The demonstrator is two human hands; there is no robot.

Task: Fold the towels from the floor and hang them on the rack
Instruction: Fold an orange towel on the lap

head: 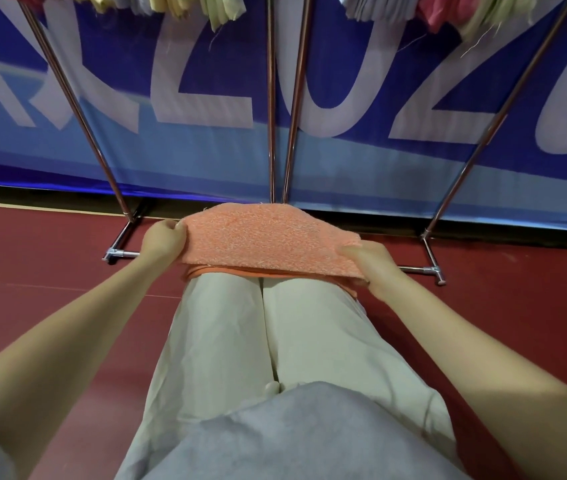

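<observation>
An orange terry towel (268,239) lies folded over my knees, a lower layer showing under its near edge. My left hand (164,237) grips the towel's left edge with curled fingers. On the right edge, my right hand (370,263) pinches the cloth, thumb on top. The metal rack (271,109) stands right in front of me, its chrome poles rising from feet on the floor. Several hung towels (221,10), yellow, green, pink and pale blue, dangle from the rack at the top of the view.
A blue banner (205,98) with large white letters hangs behind the rack. The floor (32,271) is dark red. The rack's floor bars (420,270) lie just beyond my knees on both sides. My beige trousers (240,341) fill the lower middle.
</observation>
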